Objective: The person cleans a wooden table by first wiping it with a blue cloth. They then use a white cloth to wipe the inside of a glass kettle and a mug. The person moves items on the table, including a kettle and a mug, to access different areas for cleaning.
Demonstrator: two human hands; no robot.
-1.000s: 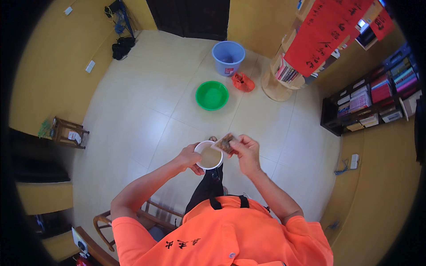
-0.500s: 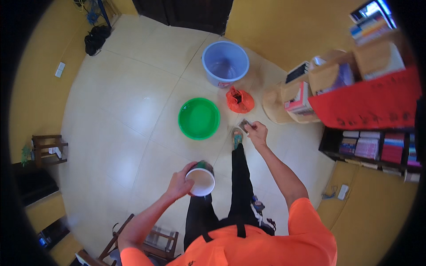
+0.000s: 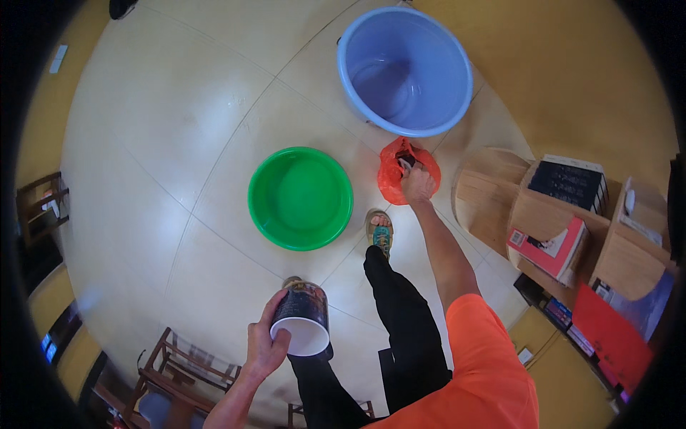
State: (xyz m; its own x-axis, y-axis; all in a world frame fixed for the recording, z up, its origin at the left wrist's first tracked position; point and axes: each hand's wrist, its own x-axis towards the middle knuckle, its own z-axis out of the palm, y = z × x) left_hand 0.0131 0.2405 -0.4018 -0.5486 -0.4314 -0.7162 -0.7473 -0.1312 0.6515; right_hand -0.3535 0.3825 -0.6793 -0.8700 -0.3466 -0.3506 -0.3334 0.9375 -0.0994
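Note:
My left hand (image 3: pixel 266 344) grips a dark printed paper tub (image 3: pixel 303 303) with a white inside. The tub is tilted so that its open mouth faces me, and no contents show in it. Bent down to the floor, my right hand (image 3: pixel 420 184) is at the mouth of a red plastic bag (image 3: pixel 390 179). Its fingers are closed round a small dark and greyish piece (image 3: pixel 406 161), too small to name. Dark stuff shows inside the bag; the hand covers part of it.
Left of the bag stands a green basin (image 3: pixel 300 200); behind it, a blue bucket (image 3: pixel 389 82). A wooden shelf (image 3: pixel 493 187) with books rises at the right. A wooden chair (image 3: pixel 189 368) is at lower left. My sandalled foot (image 3: pixel 379 230) is just before the bag.
My right hand has gone forward and down to the red bag with the small dark piece. I have leaned closer to the floor. The tub has tipped, showing more of its side.

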